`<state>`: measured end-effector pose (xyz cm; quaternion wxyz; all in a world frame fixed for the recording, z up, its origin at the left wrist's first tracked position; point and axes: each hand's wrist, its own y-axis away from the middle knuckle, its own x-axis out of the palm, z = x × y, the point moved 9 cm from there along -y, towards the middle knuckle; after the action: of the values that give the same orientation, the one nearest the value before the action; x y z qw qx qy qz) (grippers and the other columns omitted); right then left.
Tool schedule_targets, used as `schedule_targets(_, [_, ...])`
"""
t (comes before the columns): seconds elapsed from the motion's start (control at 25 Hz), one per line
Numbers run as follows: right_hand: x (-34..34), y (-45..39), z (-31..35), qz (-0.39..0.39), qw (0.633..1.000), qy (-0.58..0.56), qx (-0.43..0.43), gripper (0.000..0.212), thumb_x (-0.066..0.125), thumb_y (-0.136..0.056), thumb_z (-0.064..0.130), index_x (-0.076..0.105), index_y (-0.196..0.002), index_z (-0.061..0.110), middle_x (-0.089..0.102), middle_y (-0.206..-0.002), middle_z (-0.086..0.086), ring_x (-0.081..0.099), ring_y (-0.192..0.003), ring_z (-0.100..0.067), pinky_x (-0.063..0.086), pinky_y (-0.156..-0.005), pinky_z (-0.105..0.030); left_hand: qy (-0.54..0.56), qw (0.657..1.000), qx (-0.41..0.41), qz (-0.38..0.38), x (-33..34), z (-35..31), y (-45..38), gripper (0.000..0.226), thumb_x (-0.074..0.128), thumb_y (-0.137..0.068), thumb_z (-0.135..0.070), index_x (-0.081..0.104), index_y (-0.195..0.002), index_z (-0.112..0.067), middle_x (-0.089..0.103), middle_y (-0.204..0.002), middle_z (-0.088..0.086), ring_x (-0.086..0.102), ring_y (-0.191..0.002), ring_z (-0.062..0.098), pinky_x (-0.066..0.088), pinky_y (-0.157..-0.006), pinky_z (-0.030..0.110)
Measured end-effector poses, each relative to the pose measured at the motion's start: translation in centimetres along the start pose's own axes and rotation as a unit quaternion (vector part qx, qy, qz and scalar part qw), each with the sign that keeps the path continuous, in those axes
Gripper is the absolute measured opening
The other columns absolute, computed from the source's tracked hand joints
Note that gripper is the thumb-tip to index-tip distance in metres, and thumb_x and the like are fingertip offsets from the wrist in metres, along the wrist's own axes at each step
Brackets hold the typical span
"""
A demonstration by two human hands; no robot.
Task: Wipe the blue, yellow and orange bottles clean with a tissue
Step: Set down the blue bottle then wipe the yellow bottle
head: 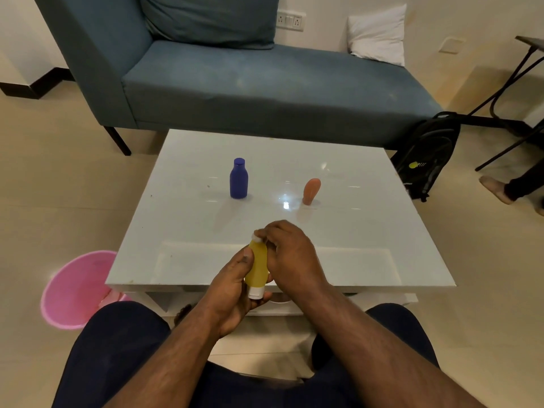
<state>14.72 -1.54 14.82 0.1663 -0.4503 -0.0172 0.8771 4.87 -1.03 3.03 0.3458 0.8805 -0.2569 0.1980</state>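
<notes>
The yellow plastic bottle with a white cap (256, 267) was held above the near edge of the glossy white low table (188, 231). It was gripped by the left hand (232, 293), thumb curled on its side. The right hand (290, 254) was closed around its upper end, pinching a small white piece (255, 237), probably tissue. The dark blue plastic bottle (238, 178) and the orange plastic bottle (311, 191) stood upright farther back, well apart.

We see the yellow bottle (256, 266), white-capped end toward us, held tilted over the table's (182, 231) near edge. A white tissue (256, 238) shows at its far end. The blue bottle (238, 178) and orange bottle (311, 191) stand upright farther back, well apart.
</notes>
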Motion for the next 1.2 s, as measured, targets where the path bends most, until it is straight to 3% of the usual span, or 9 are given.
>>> schedule_targets(0.08, [-0.5,-0.3,-0.6,-0.025,0.999,-0.016,0.029,0.023,0.057,-0.09,0.013,0.067,-0.111,0.014,0.065,-0.11,-0.004,0.058,-0.101,-0.017,0.046,-0.095,-0.032,0.007,1.0,-0.011,-0.005,-0.1,0.2,0.2,0.054,0.052,-0.091,-0.05,0.055,-0.139,-0.026,0.069,-0.127,0.01,0.068,-0.101,0.026,0.057,-0.071,0.041])
schedule_targets(0.24, [0.8,0.5,1.2,0.014,0.999,0.017,-0.038,0.026,0.06,-0.087,0.014,0.066,-0.113,0.012,0.063,-0.111,-0.006,0.055,-0.104,-0.021,0.043,-0.093,-0.031,0.025,1.0,-0.019,0.0,0.0,0.5,0.5,0.045,0.044,-0.102,-0.045,0.058,-0.137,-0.021,0.073,-0.112,0.01,0.069,-0.093,0.026,0.056,-0.07,0.04])
schedule_targets(0.44, [-0.2,-0.3,-0.7,-0.046,0.998,-0.029,0.009,0.021,0.058,-0.089,0.013,0.068,-0.108,0.012,0.065,-0.104,-0.004,0.059,-0.096,-0.017,0.049,-0.09,-0.035,0.074,0.997,-0.029,0.017,0.6,-0.1,0.6,0.048,0.045,-0.102,-0.046,0.055,-0.141,-0.02,0.067,-0.13,0.014,0.071,-0.099,0.028,0.058,-0.066,0.041])
schedule_targets(0.64, [1.4,2.2,1.0,-0.02,0.999,0.003,-0.045,0.026,0.061,-0.087,0.015,0.066,-0.112,0.016,0.062,-0.109,-0.002,0.056,-0.101,-0.016,0.048,-0.091,-0.028,0.105,0.993,-0.043,0.024,0.5,-0.1,0.8,0.051,0.045,-0.1,-0.047,0.058,-0.139,-0.016,0.067,-0.131,0.018,0.067,-0.113,0.034,0.058,-0.083,0.047])
schedule_targets(0.88, [0.9,0.4,0.1,-0.024,1.0,0.005,-0.007,0.028,0.058,-0.089,0.016,0.064,-0.116,0.014,0.06,-0.112,-0.004,0.054,-0.104,-0.019,0.046,-0.092,-0.03,0.119,0.99,-0.072,0.023,1.1,0.1,1.2,0.05,0.041,-0.103,-0.046,0.06,-0.135,-0.013,0.072,-0.121,0.017,0.073,-0.096,0.03,0.06,-0.073,0.044])
schedule_targets(1.0, [1.9,2.3,2.0,0.01,0.998,0.038,-0.053,0.029,0.062,-0.085,0.017,0.065,-0.115,0.016,0.061,-0.112,-0.004,0.053,-0.102,-0.02,0.045,-0.086,-0.026,0.12,0.991,-0.061,0.021,0.6,-0.2,1.2,0.054,0.038,-0.104,-0.049,0.061,-0.135,-0.012,0.07,-0.123,0.018,0.07,-0.105,0.032,0.057,-0.085,0.047])
schedule_targets(1.12, [3.0,4.9,3.6,0.058,0.986,0.088,-0.131,0.027,0.071,-0.075,0.01,0.069,-0.101,0.016,0.064,-0.099,-0.002,0.056,-0.088,-0.02,0.051,-0.073,-0.031,0.14,0.988,-0.056,0.022,0.3,-0.6,1.3,0.058,0.035,-0.103,-0.053,0.06,-0.132,-0.01,0.074,-0.108,0.015,0.073,-0.094,0.029,0.059,-0.079,0.045])
schedule_targets(1.2, [2.7,4.1,3.1,0.051,0.985,0.097,-0.133,0.03,0.073,-0.072,0.01,0.07,-0.101,0.015,0.064,-0.099,-0.003,0.057,-0.087,-0.021,0.05,-0.072,-0.031,0.137,0.989,-0.056,0.022,0.4,-0.6,1.3,0.059,0.036,-0.103,-0.054,0.059,-0.134,-0.01,0.073,-0.113,0.015,0.073,-0.097,0.029,0.058,-0.081,0.046])
